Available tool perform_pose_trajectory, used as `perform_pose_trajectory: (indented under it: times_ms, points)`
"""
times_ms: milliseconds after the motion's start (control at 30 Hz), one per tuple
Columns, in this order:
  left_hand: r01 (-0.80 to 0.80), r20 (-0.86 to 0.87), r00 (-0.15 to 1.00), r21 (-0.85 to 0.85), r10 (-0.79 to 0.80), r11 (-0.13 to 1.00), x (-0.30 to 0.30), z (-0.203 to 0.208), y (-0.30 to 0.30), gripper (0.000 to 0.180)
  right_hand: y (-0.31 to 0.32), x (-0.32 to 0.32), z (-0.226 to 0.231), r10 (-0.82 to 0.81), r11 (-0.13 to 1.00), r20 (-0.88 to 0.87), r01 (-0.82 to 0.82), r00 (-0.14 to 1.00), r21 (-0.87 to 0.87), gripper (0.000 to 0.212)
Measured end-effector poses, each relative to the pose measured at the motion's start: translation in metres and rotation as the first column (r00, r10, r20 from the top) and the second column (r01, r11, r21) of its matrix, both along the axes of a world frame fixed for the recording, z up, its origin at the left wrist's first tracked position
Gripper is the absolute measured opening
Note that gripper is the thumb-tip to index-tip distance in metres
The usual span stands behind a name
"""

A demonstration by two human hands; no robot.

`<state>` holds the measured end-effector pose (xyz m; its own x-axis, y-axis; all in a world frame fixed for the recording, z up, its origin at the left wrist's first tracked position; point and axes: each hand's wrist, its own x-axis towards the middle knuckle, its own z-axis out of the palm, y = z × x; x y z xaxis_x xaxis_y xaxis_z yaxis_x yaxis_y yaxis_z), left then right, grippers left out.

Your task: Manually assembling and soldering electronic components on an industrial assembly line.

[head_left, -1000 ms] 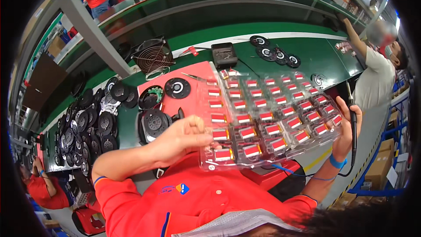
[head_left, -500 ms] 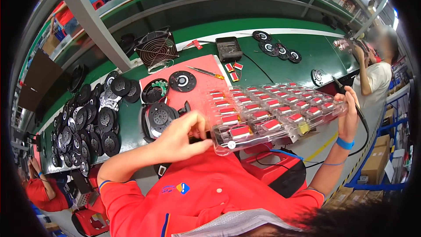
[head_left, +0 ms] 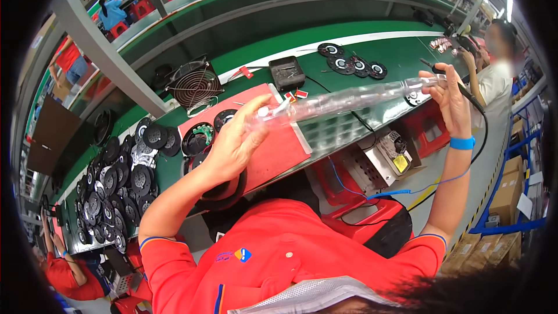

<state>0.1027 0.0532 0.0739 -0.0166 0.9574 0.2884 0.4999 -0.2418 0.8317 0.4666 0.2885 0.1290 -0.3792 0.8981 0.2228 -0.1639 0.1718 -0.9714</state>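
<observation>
In the head view, a clear tray (head_left: 349,100) is held above the surface (head_left: 401,55) by the left hand (head_left: 234,142) and right hand (head_left: 454,107), a black-handled tool (head_left: 474,100) also gripped in the latter; the red mat (head_left: 273,154) is partly blocked, black discs (head_left: 140,180) heaped leftward.

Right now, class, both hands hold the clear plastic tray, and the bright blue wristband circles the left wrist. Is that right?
No: the head view shows the bright blue wristband circling the right wrist. The left hand and right hand do hold the clear plastic tray.
</observation>
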Motion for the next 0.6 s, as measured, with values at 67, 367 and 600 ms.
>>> perform_pose_trajectory:
  times_ms: [67, 367, 600]
  points:
    - [-0.015, 0.089, 0.996, -0.190, 0.032, 0.982, 0.001, 0.013, 0.002, 0.052, 0.009, 0.001, -0.009, 0.019, 0.999, -0.016, -0.019, 1.000, 0.040, 0.040]
    - [0.013, 0.157, 0.987, 0.021, -0.016, 1.000, 0.003, 0.009, 0.018, 0.048, 0.035, -0.007, -0.029, -0.092, 0.973, -0.049, 0.100, 0.995, 0.209, 0.033]
    - [0.010, 0.252, 0.968, 0.058, -0.025, 0.998, -0.001, 0.013, 0.027, 0.045, 0.041, -0.034, -0.012, -0.124, 0.968, -0.027, 0.127, 0.992, 0.216, 0.032]
